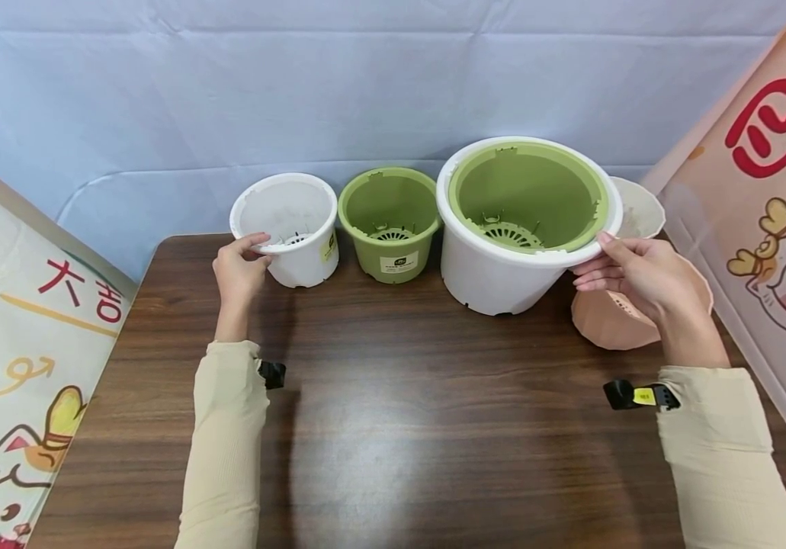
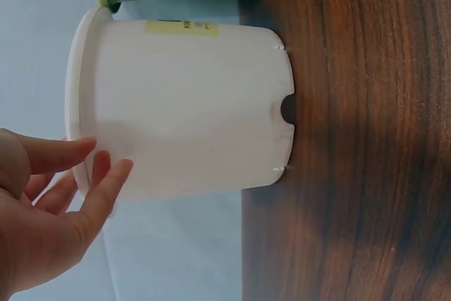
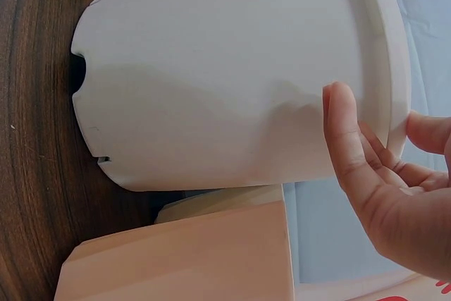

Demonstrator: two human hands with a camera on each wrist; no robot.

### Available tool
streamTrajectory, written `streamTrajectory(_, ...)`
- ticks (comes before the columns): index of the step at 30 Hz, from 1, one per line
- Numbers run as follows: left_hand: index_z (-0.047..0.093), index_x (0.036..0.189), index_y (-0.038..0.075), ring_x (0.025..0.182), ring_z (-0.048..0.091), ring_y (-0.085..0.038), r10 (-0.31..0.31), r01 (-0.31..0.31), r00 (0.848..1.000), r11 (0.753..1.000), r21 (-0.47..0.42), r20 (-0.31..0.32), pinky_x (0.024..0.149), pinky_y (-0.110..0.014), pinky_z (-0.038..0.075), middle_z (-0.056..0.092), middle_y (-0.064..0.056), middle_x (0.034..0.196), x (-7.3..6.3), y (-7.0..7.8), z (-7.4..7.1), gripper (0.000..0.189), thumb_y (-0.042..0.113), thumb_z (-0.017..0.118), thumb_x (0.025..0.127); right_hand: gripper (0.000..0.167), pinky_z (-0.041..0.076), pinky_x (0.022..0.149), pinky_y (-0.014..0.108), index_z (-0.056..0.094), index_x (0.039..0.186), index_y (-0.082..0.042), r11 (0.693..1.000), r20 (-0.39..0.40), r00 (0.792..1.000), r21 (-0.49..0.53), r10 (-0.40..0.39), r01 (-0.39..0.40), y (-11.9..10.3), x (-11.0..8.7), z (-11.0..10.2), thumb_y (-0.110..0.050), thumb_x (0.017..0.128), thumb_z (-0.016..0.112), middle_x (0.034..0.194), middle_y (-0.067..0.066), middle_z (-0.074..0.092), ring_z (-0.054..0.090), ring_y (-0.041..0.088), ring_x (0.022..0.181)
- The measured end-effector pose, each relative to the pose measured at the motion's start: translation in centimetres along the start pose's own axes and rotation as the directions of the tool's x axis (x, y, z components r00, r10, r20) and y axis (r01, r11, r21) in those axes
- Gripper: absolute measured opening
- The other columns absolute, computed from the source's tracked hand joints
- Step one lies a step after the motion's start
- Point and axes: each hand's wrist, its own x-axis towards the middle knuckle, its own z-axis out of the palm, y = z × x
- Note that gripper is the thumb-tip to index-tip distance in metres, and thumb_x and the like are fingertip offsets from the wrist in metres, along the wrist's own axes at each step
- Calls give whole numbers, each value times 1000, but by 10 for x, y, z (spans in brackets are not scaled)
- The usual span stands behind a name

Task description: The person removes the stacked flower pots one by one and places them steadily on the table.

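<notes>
My left hand [image 1: 240, 276] pinches the near-left rim of a small white flowerpot [image 1: 303, 263], which has a yellow label. In the left wrist view the fingers [image 2: 99, 192] come round that rim, and the pot's notched base sits on the table. On the other side my right hand [image 1: 649, 278] holds the right rim of a large white flowerpot [image 1: 485, 274], thumb on top and fingers below the lip. A green flowerpot [image 1: 537, 187] is nested inside the large one. Between the two white pots stands a smaller green flowerpot [image 1: 375, 252] with a white label.
Close beneath the right hand is a pink faceted pot [image 1: 612, 324], with a cream pot [image 1: 640, 210] behind it. All stand along the back of a brown wooden table [image 1: 393, 404]. A pale blue cloth [image 1: 296, 91] hangs behind, and printed cloths [image 1: 763, 229] flank both sides.
</notes>
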Motion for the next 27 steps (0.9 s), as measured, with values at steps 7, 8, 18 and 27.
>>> streamTrajectory(7, 66, 111, 5, 89, 59, -28, -8, 8, 1000, 1000, -11, 11, 76, -36, 46, 65, -13, 107, -3, 2, -4, 31, -2, 63, 81, 25, 54, 61, 33, 64, 86, -1, 1000, -7, 1000, -16, 11, -11, 0, 0, 1, -21, 93, 51, 73, 17, 66, 66, 25, 63)
streamTrajectory(8, 66, 112, 5, 90, 59, -29, -6, 7, 1000, 1000, -15, 11, 78, -37, 46, 65, -14, 106, -4, 2, -4, 31, -2, 63, 81, 25, 54, 61, 33, 64, 86, -1, 1000, -11, 1000, -19, 11, -11, -1, 0, 1, -22, 93, 51, 73, 17, 66, 66, 25, 63)
streamTrajectory(18, 63, 117, 8, 102, 58, -30, -37, 37, 999, 999, 5, 25, 85, -40, 46, 63, -18, 107, -14, 12, -12, 35, 4, 64, 82, 25, 54, 60, 33, 64, 86, 0, 1000, 0, 1000, -4, -2, 2, -1, -1, 1, -21, 93, 51, 73, 18, 66, 66, 25, 63)
streamTrajectory(27, 64, 115, 6, 98, 61, -29, -17, 17, 999, 1000, 8, 33, 75, -40, 51, 62, -16, 112, -23, 19, -16, 31, 8, 65, 84, 25, 55, 60, 34, 64, 86, -1, 1000, -7, 1000, -6, 12, -12, -1, -1, 1, -22, 93, 51, 73, 18, 66, 66, 25, 64)
